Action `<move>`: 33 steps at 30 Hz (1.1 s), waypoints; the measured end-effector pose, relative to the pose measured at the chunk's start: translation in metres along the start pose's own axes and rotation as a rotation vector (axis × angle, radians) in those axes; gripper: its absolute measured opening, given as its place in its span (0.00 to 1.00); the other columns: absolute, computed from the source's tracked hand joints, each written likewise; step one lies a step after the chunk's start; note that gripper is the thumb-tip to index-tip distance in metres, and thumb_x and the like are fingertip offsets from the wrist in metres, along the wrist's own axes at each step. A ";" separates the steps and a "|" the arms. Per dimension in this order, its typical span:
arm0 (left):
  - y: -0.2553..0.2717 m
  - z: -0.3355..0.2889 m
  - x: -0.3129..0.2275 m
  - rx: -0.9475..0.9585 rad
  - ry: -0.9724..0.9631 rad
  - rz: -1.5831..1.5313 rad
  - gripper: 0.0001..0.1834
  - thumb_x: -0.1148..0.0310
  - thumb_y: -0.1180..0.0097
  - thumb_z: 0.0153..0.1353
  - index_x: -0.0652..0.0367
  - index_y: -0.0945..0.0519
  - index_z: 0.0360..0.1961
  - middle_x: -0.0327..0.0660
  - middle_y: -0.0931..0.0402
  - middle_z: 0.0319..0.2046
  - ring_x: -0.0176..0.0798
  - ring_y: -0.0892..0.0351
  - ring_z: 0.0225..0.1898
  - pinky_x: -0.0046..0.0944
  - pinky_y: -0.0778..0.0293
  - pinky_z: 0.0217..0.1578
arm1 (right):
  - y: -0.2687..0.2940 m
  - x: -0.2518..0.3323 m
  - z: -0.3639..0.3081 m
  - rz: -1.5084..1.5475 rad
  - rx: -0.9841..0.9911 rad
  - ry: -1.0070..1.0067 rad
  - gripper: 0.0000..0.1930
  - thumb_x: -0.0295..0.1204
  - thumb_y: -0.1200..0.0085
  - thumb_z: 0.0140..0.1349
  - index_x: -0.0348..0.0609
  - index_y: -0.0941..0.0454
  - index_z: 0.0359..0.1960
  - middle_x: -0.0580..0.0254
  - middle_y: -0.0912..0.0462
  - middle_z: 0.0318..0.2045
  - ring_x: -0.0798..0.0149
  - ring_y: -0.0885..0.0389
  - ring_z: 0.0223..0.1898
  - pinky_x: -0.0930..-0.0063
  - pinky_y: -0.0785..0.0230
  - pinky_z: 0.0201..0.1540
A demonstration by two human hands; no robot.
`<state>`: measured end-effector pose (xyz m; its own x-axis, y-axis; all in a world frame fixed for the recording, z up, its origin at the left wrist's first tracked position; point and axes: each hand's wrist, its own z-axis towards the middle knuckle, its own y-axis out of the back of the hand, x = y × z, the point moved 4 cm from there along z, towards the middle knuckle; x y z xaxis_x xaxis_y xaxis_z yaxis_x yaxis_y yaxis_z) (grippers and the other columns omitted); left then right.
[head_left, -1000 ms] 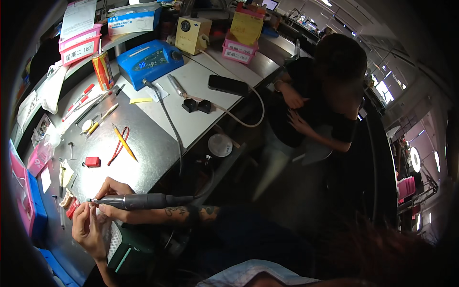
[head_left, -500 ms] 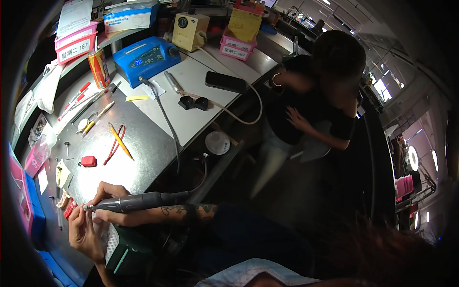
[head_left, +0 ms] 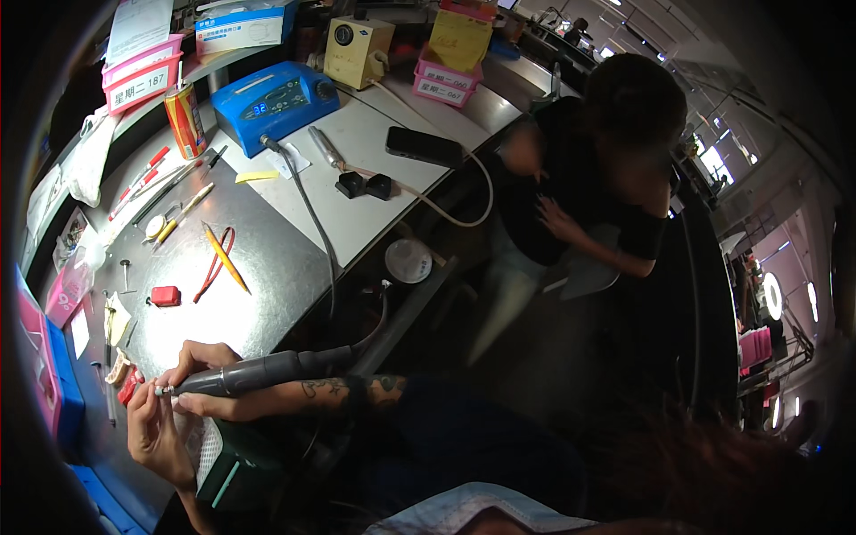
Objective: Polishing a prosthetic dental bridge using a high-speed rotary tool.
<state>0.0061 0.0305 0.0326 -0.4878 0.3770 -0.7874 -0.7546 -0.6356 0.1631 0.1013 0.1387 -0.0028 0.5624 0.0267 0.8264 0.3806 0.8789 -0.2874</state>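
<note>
Low on the left, my right hand (head_left: 207,382) is closed around a dark grey rotary handpiece (head_left: 254,374), whose cord end points right. A small greenish bit (head_left: 162,390) sits at its tip, by the fingertips of my left hand (head_left: 156,434). The left fingers are pinched together at the bit; whatever they hold is too small and covered to name. Just beyond the hands lie a cream dental model piece (head_left: 118,367) and a red one (head_left: 129,386). A green box with a white mesh top (head_left: 234,468) stands beneath my right wrist.
A blue control box (head_left: 275,107) with a lit display feeds a cable over the bench edge. On the bench lie yellow tweezers (head_left: 226,257), a red block (head_left: 165,296), a drink can (head_left: 185,122) and a black phone (head_left: 424,147). Another person (head_left: 588,178) sits at right.
The view has shifted very slightly. The reading on the blue box's display differs, and the other person's raised hand has moved a little. My hands keep nearly the same pose at the bit.
</note>
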 end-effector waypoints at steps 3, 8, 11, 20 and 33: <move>0.021 -0.011 0.037 0.031 -0.121 0.376 0.10 0.88 0.50 0.60 0.74 0.24 0.43 0.49 0.23 0.42 0.39 0.22 0.43 0.34 0.25 0.47 | -0.001 0.005 0.000 0.175 -0.124 -0.182 0.11 0.21 0.50 0.58 0.36 0.36 0.41 0.60 0.26 0.32 0.74 0.27 0.34 0.77 0.28 0.37; 0.019 -0.008 0.040 0.067 -0.004 0.369 0.12 0.85 0.50 0.62 0.72 0.26 0.47 0.48 0.22 0.40 0.37 0.21 0.43 0.32 0.25 0.46 | 0.005 0.001 0.003 0.067 -0.174 -0.097 0.11 0.24 0.50 0.60 0.38 0.36 0.43 0.63 0.27 0.30 0.75 0.29 0.31 0.81 0.33 0.32; 0.018 -0.006 0.038 0.055 0.044 0.352 0.13 0.84 0.50 0.62 0.72 0.26 0.48 0.48 0.22 0.40 0.37 0.21 0.42 0.32 0.26 0.46 | 0.004 -0.005 0.002 0.073 -0.155 -0.087 0.11 0.24 0.50 0.61 0.39 0.36 0.44 0.64 0.26 0.29 0.76 0.30 0.30 0.82 0.35 0.31; 0.027 -0.006 0.045 -0.141 0.139 0.230 0.10 0.84 0.47 0.60 0.70 0.24 0.44 0.50 0.20 0.41 0.38 0.21 0.43 0.34 0.26 0.45 | -0.001 -0.005 0.007 0.189 -0.236 -0.122 0.10 0.28 0.49 0.66 0.39 0.33 0.45 0.58 0.21 0.32 0.71 0.19 0.36 0.78 0.24 0.40; 0.008 0.007 0.007 -0.023 -0.146 0.470 0.11 0.87 0.46 0.55 0.69 0.23 0.40 0.47 0.21 0.39 0.45 0.21 0.42 0.39 0.26 0.45 | -0.001 -0.001 0.017 0.054 -0.121 -0.052 0.15 0.31 0.41 0.60 0.40 0.33 0.41 0.65 0.23 0.29 0.78 0.25 0.28 0.83 0.32 0.30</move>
<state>-0.0066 0.0328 0.0327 -0.8306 0.1355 -0.5402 -0.4293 -0.7737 0.4660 0.0879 0.1457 0.0052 0.5470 0.0998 0.8311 0.4384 0.8116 -0.3860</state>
